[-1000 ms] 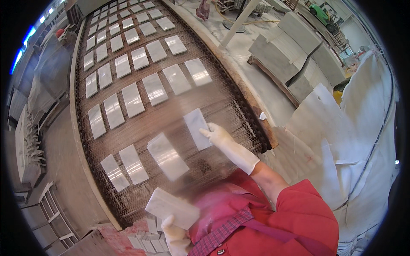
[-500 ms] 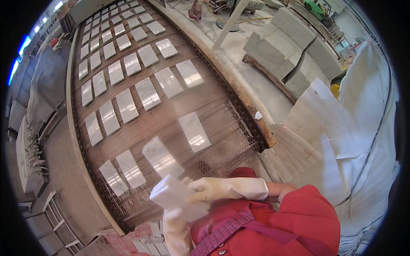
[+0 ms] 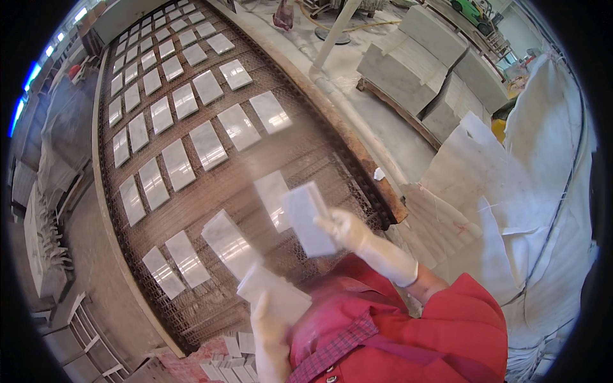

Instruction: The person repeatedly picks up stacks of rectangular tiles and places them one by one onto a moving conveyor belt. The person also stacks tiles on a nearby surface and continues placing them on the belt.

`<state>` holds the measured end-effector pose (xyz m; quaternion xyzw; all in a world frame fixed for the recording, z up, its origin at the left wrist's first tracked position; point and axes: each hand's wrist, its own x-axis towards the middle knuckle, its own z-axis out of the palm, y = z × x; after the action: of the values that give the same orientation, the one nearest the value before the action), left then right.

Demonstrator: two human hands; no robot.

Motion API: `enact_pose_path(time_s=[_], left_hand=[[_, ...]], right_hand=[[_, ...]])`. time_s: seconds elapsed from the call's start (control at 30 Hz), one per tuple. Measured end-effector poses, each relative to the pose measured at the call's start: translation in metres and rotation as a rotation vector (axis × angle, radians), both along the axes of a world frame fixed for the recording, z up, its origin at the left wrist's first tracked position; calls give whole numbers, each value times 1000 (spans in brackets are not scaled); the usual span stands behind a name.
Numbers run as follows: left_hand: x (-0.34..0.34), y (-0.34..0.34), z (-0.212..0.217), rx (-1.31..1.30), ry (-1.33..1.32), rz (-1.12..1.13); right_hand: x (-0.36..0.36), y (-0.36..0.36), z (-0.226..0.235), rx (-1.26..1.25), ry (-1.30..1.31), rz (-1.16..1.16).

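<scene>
Head view: we see a pale marble tile (image 3: pixel 308 218) pinched at its lower edge in the grip of our gloved right hand (image 3: pixel 345 228), raised over the mesh conveyor belt (image 3: pixel 306 150). Our gloved left hand (image 3: pixel 268 325) is pressed around a small stack of tiles (image 3: pixel 274 295) near our chest. Beneath them, rows of laid tiles (image 3: pixel 191 121) cover the belt. Beyond its rusty edge, stone blocks (image 3: pixel 408 57) stand well apart.
</scene>
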<state>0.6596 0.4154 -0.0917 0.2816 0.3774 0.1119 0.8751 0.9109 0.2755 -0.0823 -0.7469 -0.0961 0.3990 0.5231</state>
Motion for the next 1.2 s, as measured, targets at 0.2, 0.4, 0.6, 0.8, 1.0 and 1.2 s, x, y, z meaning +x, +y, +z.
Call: enact_pose_path(time_s=[0.2,0.4,0.6,0.8,1.0,1.2], left_hand=[[-10,-4,9,59,50,7],[-4,-15,12,-37,102,103],[-3,-14,4,-35,13,14],[9,-13,8,52,120,22],[28,-9,-1,173,234,-150],[27,-16,-11,191,266,-81]], right_hand=[[94,15,-32,-48,-214,39],[125,19,-54,-49,-211,100],[125,0,-22,-341,-522,-63],[101,-46,6,-394,-542,55],[-15,-48,-51,-137,80,51],[-83,-47,-78,115,348,48]])
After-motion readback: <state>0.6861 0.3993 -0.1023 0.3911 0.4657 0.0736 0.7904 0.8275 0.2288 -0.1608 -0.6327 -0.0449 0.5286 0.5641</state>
